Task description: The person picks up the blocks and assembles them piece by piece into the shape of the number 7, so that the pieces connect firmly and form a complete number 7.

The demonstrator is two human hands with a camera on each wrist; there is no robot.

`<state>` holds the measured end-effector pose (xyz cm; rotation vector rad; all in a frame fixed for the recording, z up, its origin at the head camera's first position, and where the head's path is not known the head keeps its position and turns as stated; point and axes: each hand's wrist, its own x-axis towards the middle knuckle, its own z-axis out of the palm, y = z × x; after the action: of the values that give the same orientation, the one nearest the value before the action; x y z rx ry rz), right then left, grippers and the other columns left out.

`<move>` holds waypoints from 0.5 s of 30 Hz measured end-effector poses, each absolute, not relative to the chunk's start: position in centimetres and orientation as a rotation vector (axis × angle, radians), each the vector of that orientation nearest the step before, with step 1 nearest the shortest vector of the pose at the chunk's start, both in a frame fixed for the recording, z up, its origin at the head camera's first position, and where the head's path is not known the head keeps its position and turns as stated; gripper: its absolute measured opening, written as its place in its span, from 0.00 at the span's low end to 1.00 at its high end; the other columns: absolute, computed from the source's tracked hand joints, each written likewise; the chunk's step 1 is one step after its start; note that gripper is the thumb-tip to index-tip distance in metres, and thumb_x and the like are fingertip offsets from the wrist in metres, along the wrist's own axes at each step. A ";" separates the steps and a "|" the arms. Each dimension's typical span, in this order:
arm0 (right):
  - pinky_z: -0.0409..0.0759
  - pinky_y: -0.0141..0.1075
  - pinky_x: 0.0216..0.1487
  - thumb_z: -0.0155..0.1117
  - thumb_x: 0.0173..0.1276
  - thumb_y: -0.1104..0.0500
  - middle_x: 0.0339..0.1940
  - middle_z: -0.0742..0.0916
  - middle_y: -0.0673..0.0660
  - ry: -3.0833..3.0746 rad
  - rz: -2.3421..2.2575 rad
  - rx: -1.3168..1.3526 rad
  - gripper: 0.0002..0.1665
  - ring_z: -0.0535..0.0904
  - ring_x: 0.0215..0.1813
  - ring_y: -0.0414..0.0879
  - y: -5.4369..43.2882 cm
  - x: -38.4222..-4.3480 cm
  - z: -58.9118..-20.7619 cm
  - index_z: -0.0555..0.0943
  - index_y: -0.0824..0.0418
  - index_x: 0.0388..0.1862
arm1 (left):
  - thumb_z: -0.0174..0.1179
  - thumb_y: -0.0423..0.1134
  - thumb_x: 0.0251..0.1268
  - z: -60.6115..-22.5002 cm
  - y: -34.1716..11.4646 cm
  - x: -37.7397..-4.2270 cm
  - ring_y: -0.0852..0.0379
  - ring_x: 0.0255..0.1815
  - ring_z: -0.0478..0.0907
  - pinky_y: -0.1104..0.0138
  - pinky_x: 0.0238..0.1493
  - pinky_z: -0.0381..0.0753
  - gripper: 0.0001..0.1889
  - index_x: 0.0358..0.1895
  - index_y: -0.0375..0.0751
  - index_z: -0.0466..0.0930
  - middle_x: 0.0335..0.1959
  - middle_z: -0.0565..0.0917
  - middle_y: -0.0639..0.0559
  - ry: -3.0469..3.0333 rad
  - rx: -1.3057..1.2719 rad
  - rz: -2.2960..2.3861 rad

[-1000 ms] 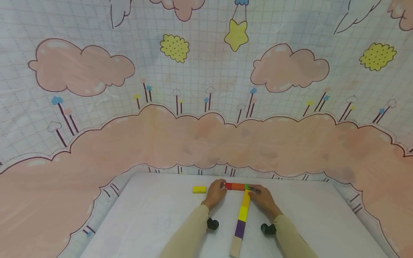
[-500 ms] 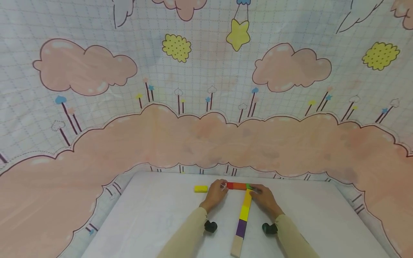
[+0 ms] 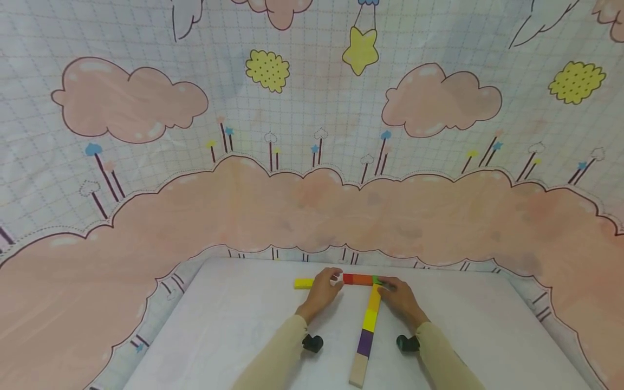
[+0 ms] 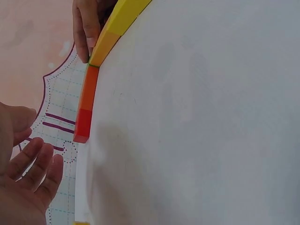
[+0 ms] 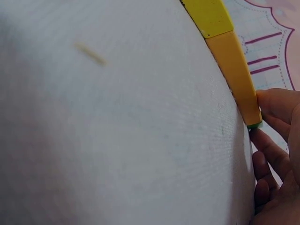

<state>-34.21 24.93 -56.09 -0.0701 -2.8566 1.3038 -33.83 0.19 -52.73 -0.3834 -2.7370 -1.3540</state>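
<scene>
In the head view, a line of blocks on the white table has a red block, an orange block and a green block along its far part. A yellow-orange block, a yellow block, a purple block and a plain wooden block run toward the person. My left hand is just off the red end, fingers loosely bent around nothing. With thumb and fingers, my right hand pinches the corner at the green block, mostly hidden; the thumb touches the yellow-orange block.
A separate yellow block lies left of the left hand and is partly covered by it. Behind the far edge of the white table hangs a cloth printed with clouds. Dark camera mounts sit on both wrists.
My left hand has shifted slightly left, away from the red block, and now overlaps the separate yellow block in view. My right hand and the line of blocks stay put.
</scene>
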 end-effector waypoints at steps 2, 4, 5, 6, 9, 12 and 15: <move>0.62 0.61 0.71 0.61 0.71 0.53 0.68 0.76 0.64 -2.861 1.304 -0.073 0.23 0.67 0.70 0.62 24.9 -34.1 -56.1 0.78 0.55 0.64 | 0.60 0.39 0.69 -52.8 -0.1 -33.7 0.54 0.52 0.77 0.59 0.56 0.80 0.16 0.58 0.42 0.77 0.52 0.81 0.48 -2.723 -0.393 -1.356; 0.61 0.61 0.71 0.61 0.71 0.53 0.69 0.76 0.64 -2.866 1.318 -0.091 0.23 0.67 0.71 0.62 24.8 -34.0 -56.2 0.78 0.55 0.64 | 0.60 0.39 0.69 -52.9 -0.5 -33.6 0.53 0.51 0.78 0.59 0.56 0.81 0.16 0.58 0.42 0.78 0.52 0.81 0.48 -2.709 -0.396 -1.362; 0.61 0.61 0.71 0.61 0.70 0.53 0.68 0.76 0.64 -2.867 1.322 -0.095 0.23 0.67 0.70 0.62 24.8 -34.0 -56.2 0.78 0.55 0.63 | 0.60 0.39 0.69 -52.9 -0.6 -33.5 0.53 0.51 0.78 0.59 0.55 0.81 0.16 0.57 0.41 0.78 0.52 0.81 0.48 -2.701 -0.402 -1.365; 0.61 0.61 0.71 0.61 0.70 0.53 0.68 0.76 0.64 -2.865 1.324 -0.092 0.23 0.68 0.70 0.62 24.8 -34.0 -56.3 0.78 0.55 0.63 | 0.60 0.39 0.69 -53.0 -0.8 -33.5 0.53 0.51 0.78 0.59 0.55 0.81 0.16 0.57 0.41 0.78 0.52 0.81 0.47 -2.693 -0.407 -1.373; 0.62 0.61 0.71 0.61 0.70 0.52 0.68 0.76 0.64 -2.865 1.320 -0.077 0.24 0.68 0.70 0.62 24.8 -33.9 -56.3 0.78 0.55 0.63 | 0.60 0.39 0.69 -53.0 -1.2 -33.5 0.53 0.51 0.78 0.59 0.55 0.81 0.16 0.58 0.41 0.78 0.52 0.81 0.46 -2.687 -0.414 -1.375; 0.62 0.61 0.71 0.61 0.71 0.52 0.69 0.76 0.64 -2.870 1.311 -0.066 0.24 0.68 0.70 0.62 24.8 -33.9 -56.0 0.78 0.54 0.64 | 0.59 0.39 0.70 -52.8 -1.5 -33.5 0.53 0.51 0.78 0.60 0.55 0.81 0.16 0.58 0.42 0.77 0.53 0.81 0.47 -2.686 -0.410 -1.376; 0.60 0.62 0.72 0.60 0.71 0.51 0.70 0.75 0.64 -2.881 1.316 -0.086 0.24 0.66 0.71 0.62 24.7 -33.9 -55.8 0.77 0.53 0.65 | 0.59 0.40 0.70 -52.7 -1.9 -33.4 0.54 0.52 0.78 0.60 0.56 0.81 0.16 0.58 0.43 0.77 0.54 0.81 0.48 -2.691 -0.395 -1.359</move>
<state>-33.89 24.74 -55.76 -0.0861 -2.8811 1.3164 -33.44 -1.85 -52.72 -0.3947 -2.6907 -1.3593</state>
